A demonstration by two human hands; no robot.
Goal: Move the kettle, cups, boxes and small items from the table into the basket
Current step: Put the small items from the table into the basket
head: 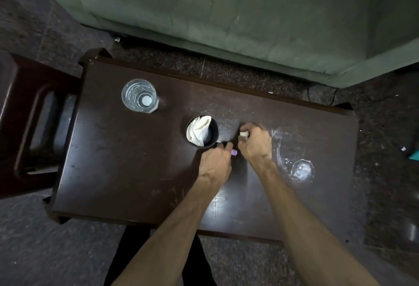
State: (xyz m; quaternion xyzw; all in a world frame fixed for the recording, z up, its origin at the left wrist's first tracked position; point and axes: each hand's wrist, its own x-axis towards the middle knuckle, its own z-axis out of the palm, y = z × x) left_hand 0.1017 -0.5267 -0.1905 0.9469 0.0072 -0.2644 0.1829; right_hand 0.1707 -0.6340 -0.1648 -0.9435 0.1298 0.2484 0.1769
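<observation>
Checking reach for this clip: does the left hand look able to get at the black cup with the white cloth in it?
Probably yes. The left hand sits just beside the black cup, with bare table between them. However, its grip seems closed on a small purple item, so it is not free.

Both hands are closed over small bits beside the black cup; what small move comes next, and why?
Probably lift both hands off the table: the right hand pinches a small white piece, the left hand a purple one. No basket is in view.
</observation>
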